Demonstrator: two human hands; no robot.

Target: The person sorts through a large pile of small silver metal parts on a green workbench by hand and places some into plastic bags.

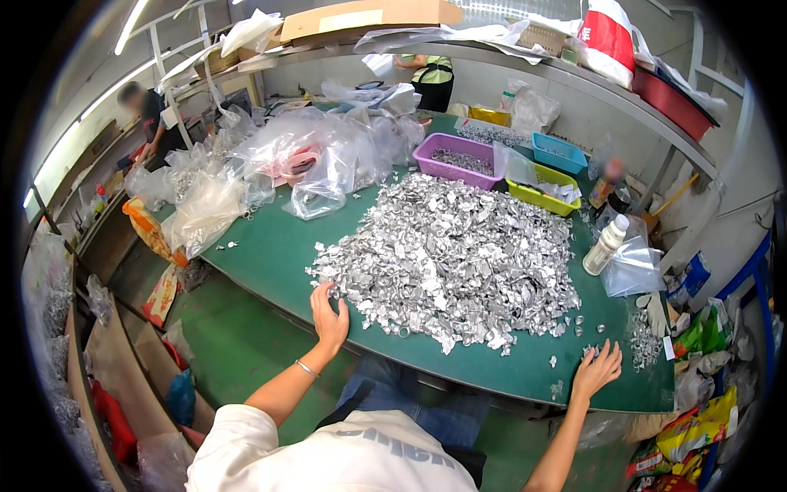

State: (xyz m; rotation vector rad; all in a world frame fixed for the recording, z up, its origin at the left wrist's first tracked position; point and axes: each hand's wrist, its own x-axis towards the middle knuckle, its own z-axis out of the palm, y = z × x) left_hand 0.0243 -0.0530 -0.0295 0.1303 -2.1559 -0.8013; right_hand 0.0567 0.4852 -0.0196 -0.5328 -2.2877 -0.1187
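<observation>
A wide heap of small silvery metal pieces (459,254) covers the middle of the green table (270,262). My left hand (329,320) is at the heap's near left edge, fingers and thumb curved apart, with nothing seen in its grasp. On the right, my right hand (598,371) rests on the table near the front edge with its fingers spread. Small pieces show by its fingertips, too small to make out. To its right lies a smaller cluster of metal pieces (645,340), beside a pale glove (654,313).
Purple (459,174), blue (559,154) and yellow-green baskets (545,197) stand behind the heap. A white bottle (605,246) stands at right. Clear plastic bags (328,156) crowd the back left. A loaded shelf (492,51) spans above. Two people (433,82) are farther back.
</observation>
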